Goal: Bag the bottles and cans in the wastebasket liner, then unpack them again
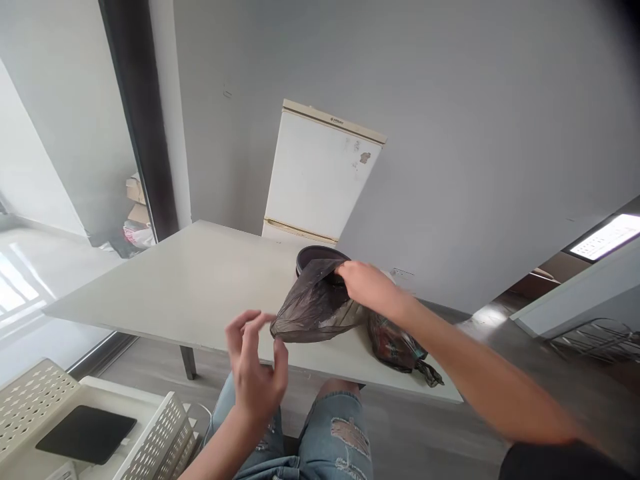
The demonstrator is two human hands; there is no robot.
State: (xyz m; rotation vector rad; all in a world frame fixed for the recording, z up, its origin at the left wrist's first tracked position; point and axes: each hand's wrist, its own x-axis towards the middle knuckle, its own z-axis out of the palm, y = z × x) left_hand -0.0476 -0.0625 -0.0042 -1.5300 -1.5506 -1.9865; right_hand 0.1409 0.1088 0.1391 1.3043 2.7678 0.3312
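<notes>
A thin dark plastic bag stretches between my two hands above the table. My left hand has its thumb and index finger at the bag's gathered left corner, with the other fingers curled loosely apart. At the bag's upper right edge, my right hand grips the plastic, its fingertips partly hidden. Behind the bag stands a dark round bin, mostly covered by it. Under my right forearm lies a filled, knotted dark bag with colourful contents showing through.
The white table spans the middle, near my knees. A white fridge stands behind it against the grey wall. At lower left is a cream perforated drawer unit with a black flat item on top. A metal rack sits at right.
</notes>
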